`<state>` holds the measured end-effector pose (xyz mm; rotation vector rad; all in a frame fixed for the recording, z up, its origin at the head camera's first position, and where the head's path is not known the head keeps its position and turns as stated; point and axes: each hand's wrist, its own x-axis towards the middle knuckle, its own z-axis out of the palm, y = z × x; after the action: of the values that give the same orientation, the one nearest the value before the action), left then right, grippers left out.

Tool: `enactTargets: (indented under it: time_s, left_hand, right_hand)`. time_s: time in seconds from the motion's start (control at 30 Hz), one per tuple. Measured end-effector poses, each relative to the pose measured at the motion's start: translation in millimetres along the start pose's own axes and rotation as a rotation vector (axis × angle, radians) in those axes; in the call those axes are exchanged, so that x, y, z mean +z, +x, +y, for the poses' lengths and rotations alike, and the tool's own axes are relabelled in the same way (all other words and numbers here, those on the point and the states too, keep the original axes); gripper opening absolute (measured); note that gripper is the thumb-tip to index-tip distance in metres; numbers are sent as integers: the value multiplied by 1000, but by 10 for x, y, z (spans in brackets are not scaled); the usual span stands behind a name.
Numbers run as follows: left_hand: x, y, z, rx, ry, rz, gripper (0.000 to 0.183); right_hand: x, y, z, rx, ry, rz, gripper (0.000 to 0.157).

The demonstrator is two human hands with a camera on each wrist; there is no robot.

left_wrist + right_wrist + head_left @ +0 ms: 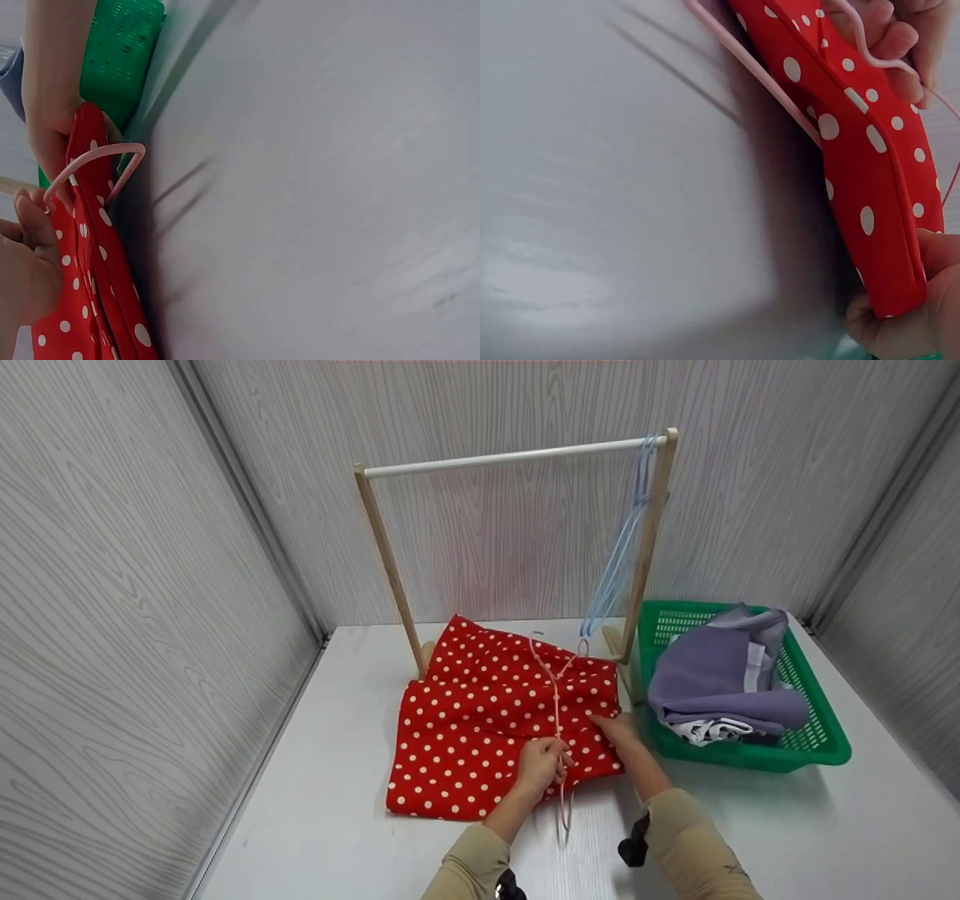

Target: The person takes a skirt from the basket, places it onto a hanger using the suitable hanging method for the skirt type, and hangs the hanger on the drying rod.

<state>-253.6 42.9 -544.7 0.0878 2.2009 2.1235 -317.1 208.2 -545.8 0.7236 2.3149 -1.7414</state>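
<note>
A red cloth with white dots (457, 750) lies folded across the table in front of the rack. Over its right part runs a pink hanger (556, 701), and my left hand (538, 765) pinches its upper bar between thumb and fingers. The hanger's rounded end (139, 150) sticks out past the cloth's near edge. In the right wrist view, its other bar (757, 71) passes behind the cloth. My right hand (619, 729) grips the cloth's right side, thumb on one face and fingers (862, 322) round the other.
Behind the cloth stands a rack with a white rail (510, 457) and wooden posts. Blue hangers (619, 562) hang at its right end. A green basket (821, 727) at the right holds purple cloth (701, 667) and a black-and-white patterned piece (712, 730).
</note>
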Motion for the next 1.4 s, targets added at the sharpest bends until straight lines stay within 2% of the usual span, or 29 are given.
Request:
enactTargets:
  time_s: [0.1, 0.23, 0.37, 0.57, 0.77, 0.87, 0.97, 1.07, 1.13, 1.23, 1.33, 1.4]
  left_hand:
    - [1, -6, -8, 0, 1, 32, 22]
    - [-7, -16, 22, 3, -59, 129, 21]
    - [-4, -12, 78, 13, -149, 241, 21]
    - [-36, -6, 108, 37, -158, 396, 22]
    - [-59, 6, 87, 18, -150, 439, 22]
    - [-79, 20, 45, 13, -159, 440, 23]
    - [-118, 8, 23, -4, -176, 407, 24]
    - [-162, -11, 16, -16, -179, 402, 24]
    - [-192, -19, 26, -11, -144, 412, 24]
    - [-243, -8, 92, 60, -6, 434, 22]
    - [-309, 38, 229, 162, 164, 454, 20]
    - [-365, 76, 347, 215, 238, 456, 21]
  right_hand:
    - [-26, -51, -74, 2, 82, 5, 54]
    - [-39, -194, -305, -112, 149, -21, 44]
    - [-68, -343, -577, -232, 153, -34, 46]
    - [-209, -524, -812, -295, 238, -13, 47]
    - [-271, -629, -846, -401, 354, 34, 42]
    - [-268, -631, -805, -458, 417, 92, 37]
    - [-284, -618, -752, -503, 489, 172, 32]
    - [-306, -617, -713, -541, 544, 241, 29]
    - [-321, -625, -701, -573, 553, 270, 29]
    - [-351, -637, -690, -606, 516, 297, 30]
    - [-389, -639, -683, -601, 433, 322, 31]
    - [-415, -632, -683, -593, 333, 351, 30]
